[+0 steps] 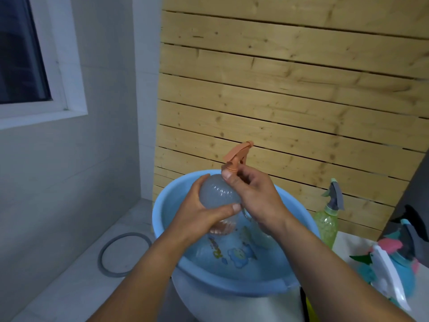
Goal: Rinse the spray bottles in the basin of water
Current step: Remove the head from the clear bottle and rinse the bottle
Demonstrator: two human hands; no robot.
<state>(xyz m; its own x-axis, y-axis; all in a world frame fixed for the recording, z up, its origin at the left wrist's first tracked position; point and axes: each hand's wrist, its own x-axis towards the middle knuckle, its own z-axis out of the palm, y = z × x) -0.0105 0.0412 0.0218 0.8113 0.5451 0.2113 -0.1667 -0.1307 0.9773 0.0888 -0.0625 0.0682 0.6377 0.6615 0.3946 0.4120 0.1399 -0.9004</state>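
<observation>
A clear round spray bottle [218,194] with an orange trigger head [236,156] is held upright above the blue basin [162,210] of water. My left hand [199,212] grips the bottle's body from the left, thumb across its front. Around the orange collar at the neck, my right hand [253,194] curls its fingers and thumb. A green spray bottle [326,226] with a grey and mint head stands right of the basin. Several more spray bottles [392,263], blue, pink and white, lie at the far right.
The basin sits on a white stand or tub [209,305]. A wooden slat panel [290,89] leans behind it. A grey rubber ring [123,254] lies on the tiled floor at left. A white surface [348,242] at right carries the other bottles.
</observation>
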